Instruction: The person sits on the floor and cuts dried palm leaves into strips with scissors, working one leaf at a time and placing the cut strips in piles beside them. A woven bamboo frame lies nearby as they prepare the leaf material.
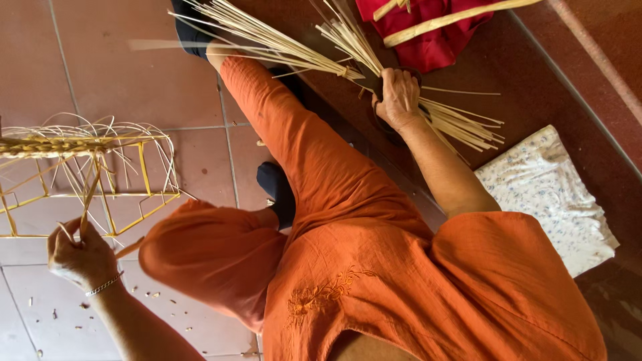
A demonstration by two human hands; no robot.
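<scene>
A: Two hands in shot, both busy. Left hand (80, 257), bottom left w/ a thin silver chain bracelet (103, 286): fingers pinched shut on a single flat pale cane strip (89, 194).

B: Where does the strip go?

A: Up from the fist into the yellow wire box frame with a plaited cane rim (144, 170), which stands on the pinkish tiled floor (120, 67) just above that hand. Loose cane loops arch over the rim.

B: Right hand?

A: Right hand (399, 99), top centre, arm stretched out, palm down. Fingers curled tight over the bundle of long thin pale cane strips (294, 50), gripping it approx. mid-length. Strip ends fan out both sides of the fist. Something dark sits under the hand; can't tell what.

B: Bundle's position?

A: Lies across the dark red step (535, 87), past the knee of the orange trousers (314, 167). So well apart from the frame.

B: Other bits?

A: Crumpled red cloth (435, 33) just beyond the bundle, white floral-print cloth (555, 194) beside the right forearm, small cane scraps (150, 294) on the tiles nr the left wrist.
</scene>
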